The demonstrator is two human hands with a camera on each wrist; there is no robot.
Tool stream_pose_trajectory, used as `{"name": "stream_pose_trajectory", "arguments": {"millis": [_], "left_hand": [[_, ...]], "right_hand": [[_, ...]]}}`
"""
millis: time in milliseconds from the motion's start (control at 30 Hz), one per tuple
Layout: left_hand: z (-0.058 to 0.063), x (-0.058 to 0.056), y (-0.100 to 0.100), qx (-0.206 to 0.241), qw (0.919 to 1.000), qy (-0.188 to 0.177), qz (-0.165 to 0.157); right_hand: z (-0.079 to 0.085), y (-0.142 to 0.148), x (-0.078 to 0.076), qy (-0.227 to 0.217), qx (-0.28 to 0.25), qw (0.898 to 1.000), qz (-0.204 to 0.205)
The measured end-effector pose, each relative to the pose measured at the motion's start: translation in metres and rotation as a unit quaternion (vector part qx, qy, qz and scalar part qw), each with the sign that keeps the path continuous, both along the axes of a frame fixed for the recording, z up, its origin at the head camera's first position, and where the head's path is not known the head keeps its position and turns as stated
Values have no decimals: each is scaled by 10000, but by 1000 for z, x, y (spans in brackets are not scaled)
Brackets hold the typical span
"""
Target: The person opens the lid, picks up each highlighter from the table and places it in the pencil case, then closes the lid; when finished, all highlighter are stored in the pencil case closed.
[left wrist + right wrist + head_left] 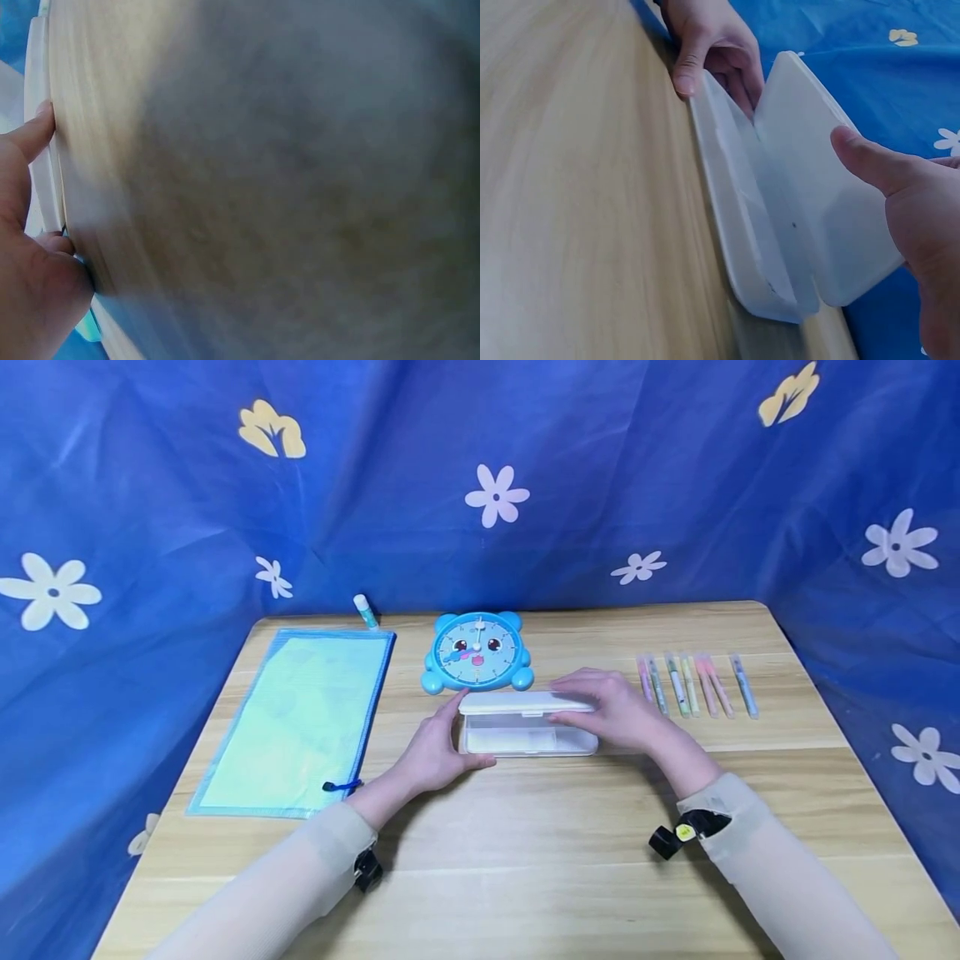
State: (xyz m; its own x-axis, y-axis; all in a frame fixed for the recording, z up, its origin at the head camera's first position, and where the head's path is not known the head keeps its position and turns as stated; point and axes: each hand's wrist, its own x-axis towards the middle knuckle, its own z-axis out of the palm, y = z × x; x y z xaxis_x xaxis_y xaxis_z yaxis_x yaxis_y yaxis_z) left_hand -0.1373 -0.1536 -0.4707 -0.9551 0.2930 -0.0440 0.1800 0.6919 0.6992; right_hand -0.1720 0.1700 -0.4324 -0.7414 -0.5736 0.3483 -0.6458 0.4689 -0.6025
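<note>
Sleeves: two pale sleeves (795,868) come from the near side, one at each side of the pencil case, and a black device (666,842) is at each wrist.
Worktop: the wood-patterned worktop (525,860) carries the pencil case and continues on all sides of it.
Left grip: the left grip (435,752) pinches the left end of the pencil case, with the thumb on its near wall and the other fingers at its far side.
Right grip: the right grip (615,710) pinches the lid (510,702) near its right end; the thumb is on the inner face, the fingers are behind.
Pencil case: the white pencil case (510,742) lies between both grips, touching each; its lid is raised in part and the tray opens toward the person.
Folder: a light green folder (300,727) with blue edge lies to the left of the pencil case, well apart.
Pens: slim pens (677,685) make a row to the right of the pencil case, beyond the right grip.
Clock: a blue toy clock (477,650) is just beyond the pencil case.
Glue stick: a white-capped glue stick (365,610) is beyond the pencil case, to the left.
Cloth: blue flowered cloth (397,485) hangs behind everything.
</note>
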Motion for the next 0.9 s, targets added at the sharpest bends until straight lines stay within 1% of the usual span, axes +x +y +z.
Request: {"name": "stream_pose_trajectory", "arguments": {"millis": [167, 333, 433, 533, 667, 900], "left_hand": [[-1, 0, 0, -3, 10000, 10, 14], [0, -1, 0, 17, 10000, -11, -49], [0, -1, 0, -20, 10000, -56, -51], [0, -1, 0, -37, 10000, -61, -57], [-1, -2, -1, -39, 9999, -65, -75], [0, -1, -1, -78, 9999, -73, -45]], "right_hand": [[1, 9, -4, 281, -268, 9992, -43], [2, 17, -8, 602, -442, 9972, -106], [4, 21, -11, 686, -617, 9956, -162], [6, 25, -13, 667, -785, 9942, -308], [6, 31, -17, 627, -868, 9925, -589], [1, 35, -24, 294, -960, 9898, -1014]]}}
